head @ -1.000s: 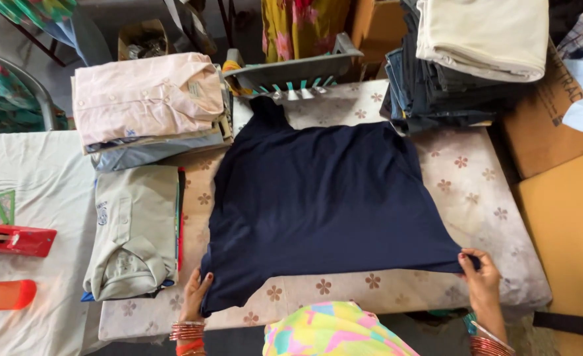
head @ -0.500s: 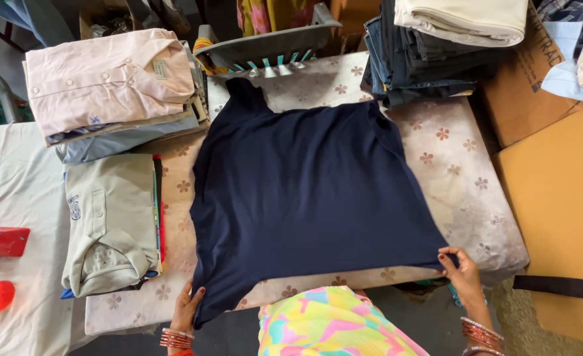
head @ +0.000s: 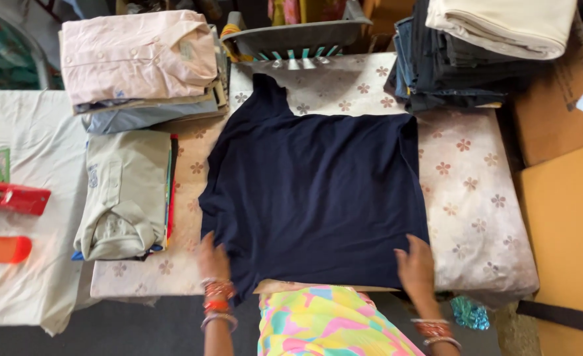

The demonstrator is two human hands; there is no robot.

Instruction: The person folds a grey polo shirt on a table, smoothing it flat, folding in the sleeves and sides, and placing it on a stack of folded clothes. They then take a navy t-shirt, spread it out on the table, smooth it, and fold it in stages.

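A person's left hand (head: pixel 213 258) and right hand (head: pixel 415 265) press flat, fingers loosely spread and gripping nothing, on the near edge of a navy T-shirt (head: pixel 314 191) spread over a floral-print padded board (head: pixel 476 198). The shirt lies in the middle of the board, one sleeve pointing toward the far left corner and its hem nearest the person, so its long axis runs away from the camera. To the right, brown cardboard boxes (head: pixel 561 211) stand against the board's edge, a flat tan panel in front and a darker one behind. At the far edge sits a grey plastic basket (head: pixel 298 36) with pale teal slots. A folded pink shirt (head: pixel 136 56) tops a stack at the far left; just nearer, a folded olive shirt (head: pixel 123 194) bears a small dark chest emblem too small to make out. Dark jeans (head: pixel 449 66) under a cream garment (head: pixel 502 23) are piled at the far right. A red tool (head: pixel 11 198) and an orange object (head: pixel 1 249) rest on the white cloth (head: pixel 34 277) at left.
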